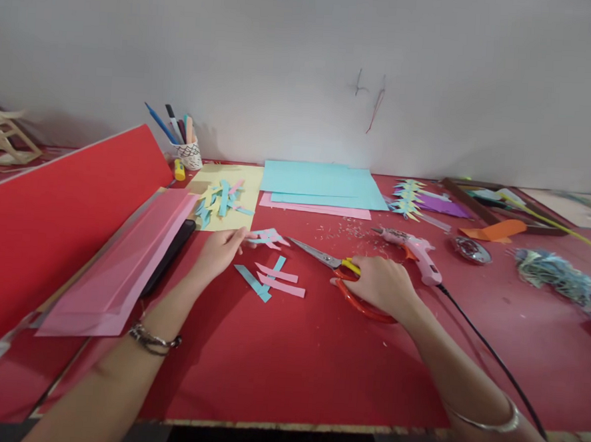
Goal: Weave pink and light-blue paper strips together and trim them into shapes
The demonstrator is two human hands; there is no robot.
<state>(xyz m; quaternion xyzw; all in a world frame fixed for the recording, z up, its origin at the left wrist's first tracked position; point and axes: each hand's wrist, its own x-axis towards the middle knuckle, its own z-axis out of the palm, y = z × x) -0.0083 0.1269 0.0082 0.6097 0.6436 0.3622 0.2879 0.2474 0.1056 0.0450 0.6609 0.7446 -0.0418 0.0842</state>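
Between the pinched fingertips of my left hand (221, 250) is a small folded piece of pink and light blue paper strips (269, 237). My right hand (382, 283) grips scissors (318, 252) with red and yellow handles. Their blades point left, with the tips close to the folded paper piece. On the red table just below lie loose pink paper strips (281, 286) and blue paper strips (252, 282), some crossing each other. A pile of folded blue, yellow and pink pieces (223, 200) rests on a yellow sheet (251, 178) beyond my left hand.
Pink sheets (117, 270) and a red board (65, 213) stand at left, near a pen cup (189, 154). Blue sheets (322, 182) lie at the back. A pink glue gun (418, 252) trails its black cord at right, beside an orange paper piece (498, 230) and a brown tray (546, 223).
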